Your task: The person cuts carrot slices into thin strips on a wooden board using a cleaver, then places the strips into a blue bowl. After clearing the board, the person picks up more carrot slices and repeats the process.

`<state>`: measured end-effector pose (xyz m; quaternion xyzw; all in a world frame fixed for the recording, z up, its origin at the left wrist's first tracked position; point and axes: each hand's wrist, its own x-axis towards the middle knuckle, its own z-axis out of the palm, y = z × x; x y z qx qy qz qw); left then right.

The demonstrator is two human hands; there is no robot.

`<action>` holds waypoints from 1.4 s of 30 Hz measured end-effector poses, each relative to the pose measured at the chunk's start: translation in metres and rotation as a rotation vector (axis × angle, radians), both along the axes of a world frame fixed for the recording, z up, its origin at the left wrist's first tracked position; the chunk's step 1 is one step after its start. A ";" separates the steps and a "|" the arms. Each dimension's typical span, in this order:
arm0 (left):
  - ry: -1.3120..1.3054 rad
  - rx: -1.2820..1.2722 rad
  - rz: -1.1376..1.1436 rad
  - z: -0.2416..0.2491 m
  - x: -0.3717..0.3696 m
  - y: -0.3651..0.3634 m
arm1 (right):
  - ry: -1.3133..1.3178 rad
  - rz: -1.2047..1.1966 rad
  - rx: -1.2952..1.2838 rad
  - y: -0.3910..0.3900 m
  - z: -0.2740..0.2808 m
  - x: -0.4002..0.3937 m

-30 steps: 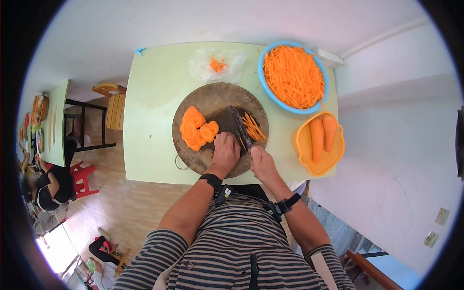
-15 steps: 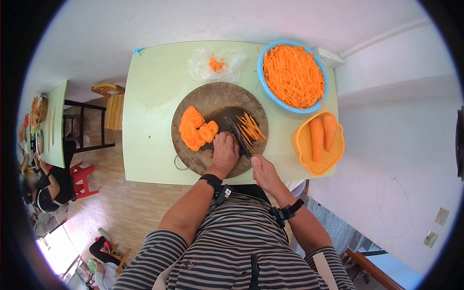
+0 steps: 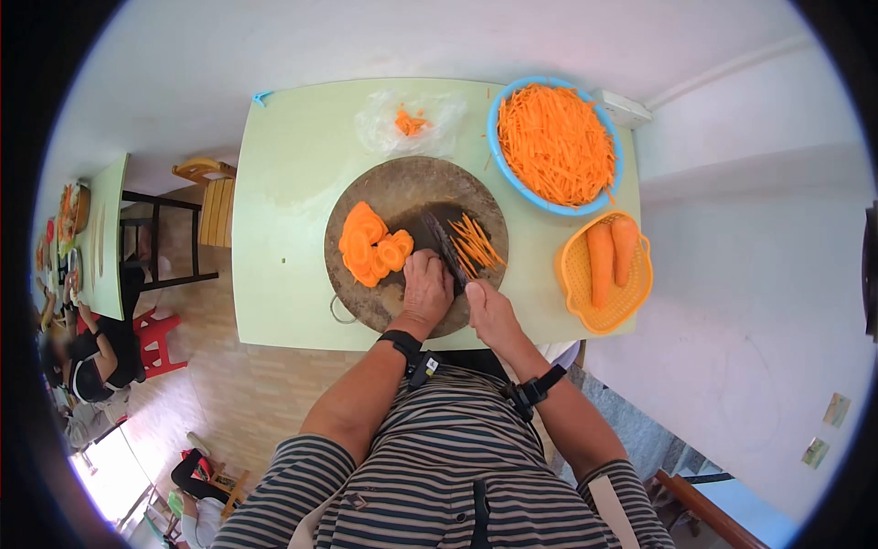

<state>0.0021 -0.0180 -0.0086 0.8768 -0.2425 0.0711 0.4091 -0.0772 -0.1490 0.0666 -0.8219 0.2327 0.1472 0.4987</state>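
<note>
A round wooden board (image 3: 389, 183) lies on the pale green table (image 3: 283, 210). My right hand (image 3: 494, 317) is closed around the handle of a dark-bladed knife (image 3: 442, 245), whose blade points up and left over the board. My left hand (image 3: 426, 285) rests on the board against the blade's left side, fingertips curled down over something I cannot make out. Overlapping carrot slices (image 3: 364, 242) spread to the left of that hand. Thin carrot strips (image 3: 476, 243) lie just right of the blade.
A blue-rimmed basin (image 3: 495, 137) full of carrot shreds stands at the back right. Below it, a yellow basket (image 3: 574, 274) holds two whole carrots (image 3: 600, 263). A plastic bag (image 3: 370, 123) with carrot scraps lies behind the board. Other people sit at a table (image 3: 109, 247) far left.
My right hand has shifted slightly up and left with the knife, and the blade sits closer to my left fingers. My left hand has barely moved.
</note>
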 end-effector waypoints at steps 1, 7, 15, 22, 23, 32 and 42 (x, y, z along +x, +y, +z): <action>-0.002 0.000 -0.001 0.000 -0.001 0.000 | 0.033 -0.063 0.097 0.000 0.001 0.001; 0.032 -0.025 0.006 -0.004 -0.003 0.000 | 0.038 -0.220 0.276 -0.008 0.015 -0.010; 0.086 -0.127 -0.033 -0.003 0.004 0.007 | 0.070 -0.278 0.361 -0.018 0.028 -0.026; 0.031 -0.015 -0.048 0.001 0.005 0.003 | 0.031 -0.255 0.376 -0.020 0.034 -0.024; 0.017 -0.011 -0.032 0.002 0.004 0.002 | 0.026 -0.245 0.367 -0.021 0.035 -0.024; 0.007 0.045 -0.105 0.010 0.008 0.005 | 0.043 -0.263 0.380 -0.025 0.035 -0.027; 1.647 -1.088 0.025 0.041 0.025 0.001 | 0.116 -0.349 0.753 -0.035 0.033 -0.026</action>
